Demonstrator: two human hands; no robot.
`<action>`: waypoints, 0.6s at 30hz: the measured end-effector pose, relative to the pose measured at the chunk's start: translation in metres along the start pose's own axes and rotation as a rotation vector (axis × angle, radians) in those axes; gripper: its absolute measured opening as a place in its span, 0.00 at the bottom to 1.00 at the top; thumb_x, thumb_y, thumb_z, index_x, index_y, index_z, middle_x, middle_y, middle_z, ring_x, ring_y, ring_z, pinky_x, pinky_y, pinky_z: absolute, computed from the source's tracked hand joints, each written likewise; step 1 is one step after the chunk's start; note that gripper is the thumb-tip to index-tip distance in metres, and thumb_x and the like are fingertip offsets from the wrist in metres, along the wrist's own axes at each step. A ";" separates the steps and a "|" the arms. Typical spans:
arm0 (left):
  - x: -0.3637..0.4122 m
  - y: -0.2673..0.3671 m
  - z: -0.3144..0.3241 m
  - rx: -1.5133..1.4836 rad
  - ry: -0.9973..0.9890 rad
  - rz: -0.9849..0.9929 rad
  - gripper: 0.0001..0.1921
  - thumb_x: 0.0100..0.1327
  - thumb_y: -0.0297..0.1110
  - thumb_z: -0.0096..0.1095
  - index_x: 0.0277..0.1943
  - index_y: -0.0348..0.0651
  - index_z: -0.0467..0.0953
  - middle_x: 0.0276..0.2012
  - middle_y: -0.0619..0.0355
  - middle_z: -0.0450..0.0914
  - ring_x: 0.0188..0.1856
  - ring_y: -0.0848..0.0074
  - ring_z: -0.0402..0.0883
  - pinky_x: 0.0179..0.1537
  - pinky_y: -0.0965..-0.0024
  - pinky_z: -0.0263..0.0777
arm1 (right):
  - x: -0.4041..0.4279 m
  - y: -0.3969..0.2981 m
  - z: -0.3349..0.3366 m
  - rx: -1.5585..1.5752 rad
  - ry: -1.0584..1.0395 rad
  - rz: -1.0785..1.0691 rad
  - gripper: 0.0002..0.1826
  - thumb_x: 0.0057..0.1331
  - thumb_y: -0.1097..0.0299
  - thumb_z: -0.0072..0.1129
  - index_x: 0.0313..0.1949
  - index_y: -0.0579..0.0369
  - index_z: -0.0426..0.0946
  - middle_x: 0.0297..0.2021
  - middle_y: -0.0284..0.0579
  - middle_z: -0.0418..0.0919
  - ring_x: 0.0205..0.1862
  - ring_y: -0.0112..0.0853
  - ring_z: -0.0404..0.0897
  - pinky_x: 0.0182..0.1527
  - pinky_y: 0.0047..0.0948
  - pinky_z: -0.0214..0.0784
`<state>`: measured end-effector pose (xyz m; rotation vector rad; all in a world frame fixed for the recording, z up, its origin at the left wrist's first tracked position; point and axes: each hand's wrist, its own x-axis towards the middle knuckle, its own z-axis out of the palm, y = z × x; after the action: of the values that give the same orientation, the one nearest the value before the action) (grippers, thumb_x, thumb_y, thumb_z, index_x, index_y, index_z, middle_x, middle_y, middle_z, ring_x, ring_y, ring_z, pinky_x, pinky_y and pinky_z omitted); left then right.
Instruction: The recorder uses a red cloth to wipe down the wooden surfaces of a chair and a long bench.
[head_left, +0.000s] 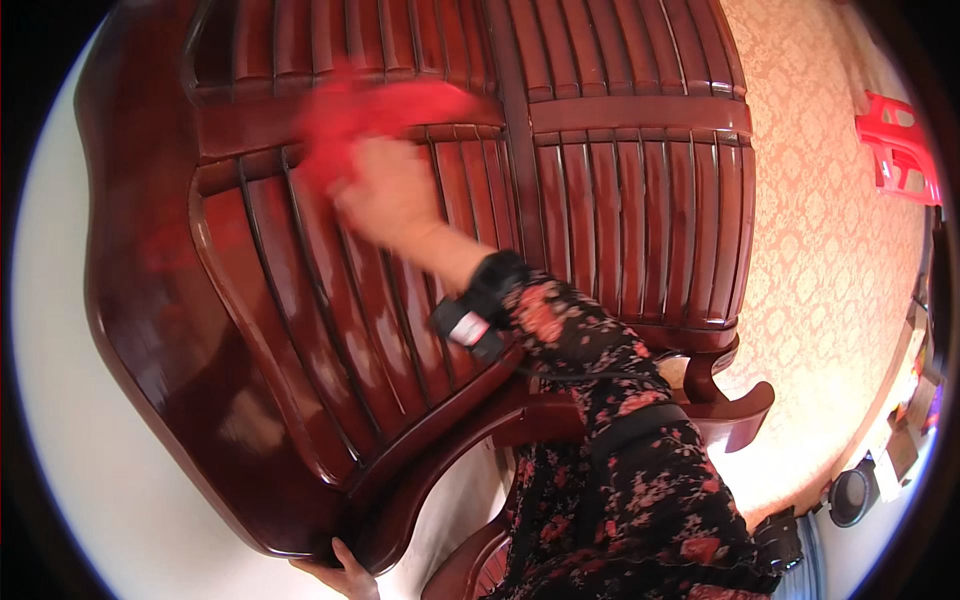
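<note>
A red cloth (352, 112), blurred by motion, is in my right hand (394, 191). It lies over the slats and crossbar of a glossy red-brown wooden bench (517, 187). The high curved backrest (161, 315) rises on the left and shows faint reflections of the cloth. At the lower left my left hand (341, 574) grips the lower end of that backrest, its thumb on the front face and its fingers partly hidden behind the edge. On my right wrist sits a black strap with a small black device (469, 328) and a cable.
A curved wooden armrest (731, 416) juts out near my right forearm. A red plastic stool (900, 146) stands at the far right, on a beige floral-patterned surface (817, 247). Several small items and a dark round container (853, 493) lie at the lower right. A pale wall (56, 300) borders the backrest.
</note>
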<state>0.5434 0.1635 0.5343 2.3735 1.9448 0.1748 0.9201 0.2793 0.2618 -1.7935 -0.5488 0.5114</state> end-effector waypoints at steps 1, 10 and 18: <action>0.001 0.002 0.002 -0.024 -0.034 -0.016 0.36 0.63 0.36 0.55 0.66 0.31 0.45 0.62 0.39 0.56 0.61 0.56 0.61 0.62 0.58 0.54 | -0.003 -0.024 0.003 0.015 0.108 -0.287 0.21 0.51 0.57 0.58 0.45 0.48 0.72 0.47 0.47 0.72 0.48 0.47 0.70 0.47 0.48 0.63; 0.000 -0.010 -0.010 0.135 -0.049 -0.135 0.55 0.57 0.50 0.63 0.64 0.16 0.31 0.62 0.21 0.48 0.64 0.43 0.56 0.64 0.55 0.52 | 0.045 0.131 -0.012 -0.084 0.273 0.022 0.25 0.56 0.61 0.56 0.54 0.47 0.69 0.51 0.52 0.72 0.54 0.51 0.69 0.56 0.45 0.62; 0.006 0.004 -0.019 0.197 -0.092 -0.143 0.55 0.57 0.51 0.63 0.64 0.16 0.32 0.62 0.22 0.47 0.65 0.43 0.54 0.65 0.54 0.49 | 0.046 0.095 -0.010 -0.358 0.060 0.586 0.30 0.58 0.53 0.52 0.53 0.62 0.65 0.42 0.58 0.75 0.46 0.53 0.75 0.52 0.46 0.66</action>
<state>0.5455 0.1681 0.5536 2.2945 2.1683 -0.1372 0.9734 0.2748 0.1705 -2.3141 -0.0572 0.7885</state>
